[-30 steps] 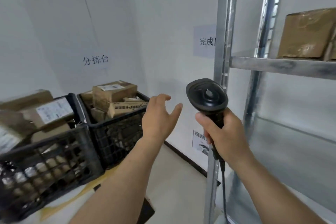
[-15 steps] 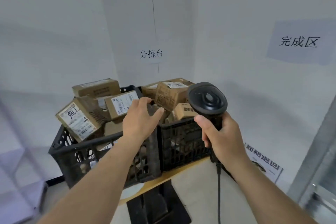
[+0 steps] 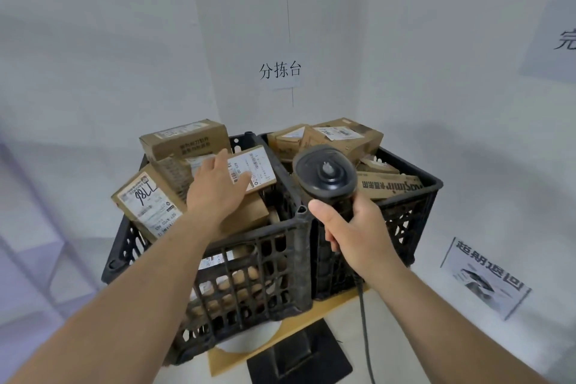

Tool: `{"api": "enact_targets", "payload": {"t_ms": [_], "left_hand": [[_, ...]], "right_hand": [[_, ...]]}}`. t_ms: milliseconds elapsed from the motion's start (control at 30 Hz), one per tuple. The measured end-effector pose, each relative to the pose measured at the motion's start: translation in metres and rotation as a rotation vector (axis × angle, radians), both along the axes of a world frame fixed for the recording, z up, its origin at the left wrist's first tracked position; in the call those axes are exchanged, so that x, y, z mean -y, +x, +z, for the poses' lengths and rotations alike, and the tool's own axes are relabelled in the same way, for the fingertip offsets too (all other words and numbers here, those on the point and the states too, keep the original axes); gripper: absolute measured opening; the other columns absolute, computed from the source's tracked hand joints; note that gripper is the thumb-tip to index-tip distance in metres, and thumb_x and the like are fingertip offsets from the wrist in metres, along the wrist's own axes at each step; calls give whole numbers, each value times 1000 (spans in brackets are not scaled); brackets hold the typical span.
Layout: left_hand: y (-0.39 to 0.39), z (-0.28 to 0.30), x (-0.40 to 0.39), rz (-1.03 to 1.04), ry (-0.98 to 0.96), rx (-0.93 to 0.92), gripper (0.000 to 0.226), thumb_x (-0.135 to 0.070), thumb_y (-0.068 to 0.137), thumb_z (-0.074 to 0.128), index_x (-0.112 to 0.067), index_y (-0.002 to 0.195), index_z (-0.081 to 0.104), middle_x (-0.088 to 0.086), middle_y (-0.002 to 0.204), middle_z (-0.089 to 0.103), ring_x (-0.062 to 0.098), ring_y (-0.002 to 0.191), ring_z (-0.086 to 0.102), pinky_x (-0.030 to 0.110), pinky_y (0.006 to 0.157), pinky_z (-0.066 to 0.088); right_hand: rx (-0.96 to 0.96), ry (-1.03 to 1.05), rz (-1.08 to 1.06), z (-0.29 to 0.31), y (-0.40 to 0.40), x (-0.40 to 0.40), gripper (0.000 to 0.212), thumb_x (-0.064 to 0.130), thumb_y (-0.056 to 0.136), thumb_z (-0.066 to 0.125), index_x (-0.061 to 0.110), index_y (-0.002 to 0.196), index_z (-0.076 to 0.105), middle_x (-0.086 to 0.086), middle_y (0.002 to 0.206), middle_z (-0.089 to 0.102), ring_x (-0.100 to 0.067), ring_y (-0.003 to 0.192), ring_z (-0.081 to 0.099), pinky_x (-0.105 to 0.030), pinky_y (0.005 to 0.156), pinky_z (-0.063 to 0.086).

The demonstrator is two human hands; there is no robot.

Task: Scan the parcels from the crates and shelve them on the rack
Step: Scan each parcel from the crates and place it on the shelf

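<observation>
Two hands: left hand (image 3: pixel 218 193) spread over a parcel (image 3: pixel 252 170), right hand (image 3: pixel 352 227) gripping scanner (image 3: pixel 325 174).

small tan-topped table (image 3: pixel 338 301) on a black pedestal base (image 3: pixel 299 355) carries two black lattice crates side by side, touching: left crate (image 3: pixel 249 284), right crate (image 3: pixel 402 227), both heaped with cardboard parcels.

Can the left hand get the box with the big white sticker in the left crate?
Probably yes. The left hand is open right over that box, which lies on top of the left crate with nothing covering it.
</observation>
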State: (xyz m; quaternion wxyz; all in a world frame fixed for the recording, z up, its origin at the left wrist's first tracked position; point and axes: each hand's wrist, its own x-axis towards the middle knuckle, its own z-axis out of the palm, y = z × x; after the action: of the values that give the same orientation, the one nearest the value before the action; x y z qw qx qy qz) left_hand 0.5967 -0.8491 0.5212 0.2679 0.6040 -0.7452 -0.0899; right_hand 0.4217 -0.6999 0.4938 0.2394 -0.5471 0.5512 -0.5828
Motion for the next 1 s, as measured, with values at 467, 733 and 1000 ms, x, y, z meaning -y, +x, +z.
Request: {"api": "enact_targets", "payload": {"t_ms": [467,733,1000], "left_hand": [[10,6,63,-28,76,208,57,-42,98,45,-16,147,32,6,154,31,28,141,28,50,109,32],[8,5,67,-122,60,232,23,-40,91,59,-23,98,46,1,115,53,21,106,52,41,89,51],[17,13,69,-199,142,468,40,-49,78,72,-28,92,42,-3,102,50,16,94,47,37,87,49]], "right_hand": [[59,23,95,-7,23,100,19,41,87,70,33,99,57,17,69,58,0,61,52,-21,65,40],[114,34,147,-5,14,120,31,39,89,67,17,110,62,13,69,60,2,53,54,-14,56,41],[122,29,144,-2,21,114,14,41,87,69,35,92,57,20,62,60,1,57,54,-18,61,41]]}}
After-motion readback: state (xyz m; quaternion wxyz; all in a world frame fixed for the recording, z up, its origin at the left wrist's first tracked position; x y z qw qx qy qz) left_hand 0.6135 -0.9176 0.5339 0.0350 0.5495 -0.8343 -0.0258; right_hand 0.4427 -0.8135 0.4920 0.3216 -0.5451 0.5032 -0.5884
